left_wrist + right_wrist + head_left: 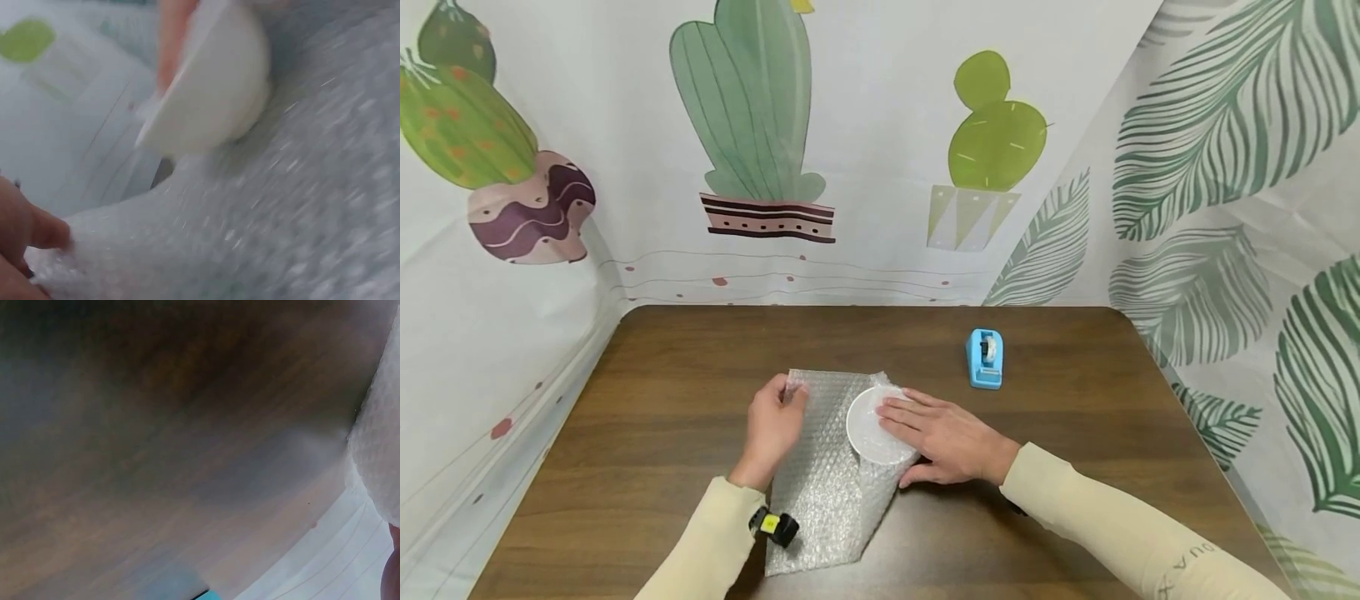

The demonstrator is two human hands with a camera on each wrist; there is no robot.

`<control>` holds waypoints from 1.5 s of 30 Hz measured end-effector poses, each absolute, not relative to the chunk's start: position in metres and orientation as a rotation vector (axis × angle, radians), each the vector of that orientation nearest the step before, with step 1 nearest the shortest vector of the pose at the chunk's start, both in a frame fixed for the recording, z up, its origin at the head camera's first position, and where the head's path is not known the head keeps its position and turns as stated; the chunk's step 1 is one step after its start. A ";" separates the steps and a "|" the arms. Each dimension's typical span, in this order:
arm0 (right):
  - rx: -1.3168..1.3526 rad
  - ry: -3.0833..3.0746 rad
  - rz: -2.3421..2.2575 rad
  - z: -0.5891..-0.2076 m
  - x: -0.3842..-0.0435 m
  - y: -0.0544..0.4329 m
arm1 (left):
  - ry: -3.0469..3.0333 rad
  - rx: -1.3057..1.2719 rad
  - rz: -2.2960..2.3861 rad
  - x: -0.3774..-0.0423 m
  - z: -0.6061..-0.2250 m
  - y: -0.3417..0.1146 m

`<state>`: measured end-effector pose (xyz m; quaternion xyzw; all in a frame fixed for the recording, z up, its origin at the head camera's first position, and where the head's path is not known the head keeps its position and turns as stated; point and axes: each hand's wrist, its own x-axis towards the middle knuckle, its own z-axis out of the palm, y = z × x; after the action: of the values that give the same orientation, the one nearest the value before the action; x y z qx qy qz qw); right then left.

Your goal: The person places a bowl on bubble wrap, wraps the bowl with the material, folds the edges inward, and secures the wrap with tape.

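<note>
A white bowl (859, 421) sits on a sheet of bubble wrap (816, 500), its open side facing up. The sheet's right part is folded up around the bowl and over its rim. My left hand (772, 425) pinches the sheet's far left corner between thumb and fingers. From the right, my right hand (955, 440) presses the folded wrap over the bowl's rim, fingers extended across it and thumb lower at the side. In the left wrist view the bowl (215, 87) shows side-on, blurred, with right-hand fingers (172, 44) at its rim.
A blue tape dispenser (985, 360) with a roll in it stands farther back on the right. All this is on a brown wooden table (685, 400). Behind its far edge hangs a cloth (880, 167) printed with cacti and leaves.
</note>
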<state>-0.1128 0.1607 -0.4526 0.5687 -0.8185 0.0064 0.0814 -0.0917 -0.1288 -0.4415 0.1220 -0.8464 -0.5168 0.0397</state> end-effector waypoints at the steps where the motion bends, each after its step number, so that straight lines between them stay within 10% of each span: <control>1: 1.699 -2.451 0.018 -0.453 -0.113 0.161 | -2.575 0.322 -1.574 -0.087 -0.441 -0.125; 45: 1.639 -2.502 0.223 -0.454 -0.112 0.153 | -2.439 -0.802 -0.702 -0.045 -0.462 -0.072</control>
<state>-0.1117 0.1527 -0.4536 0.5450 -0.8321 0.0743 0.0710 -0.0451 -0.0717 -0.4616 -0.2928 -0.8900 -0.2562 0.2377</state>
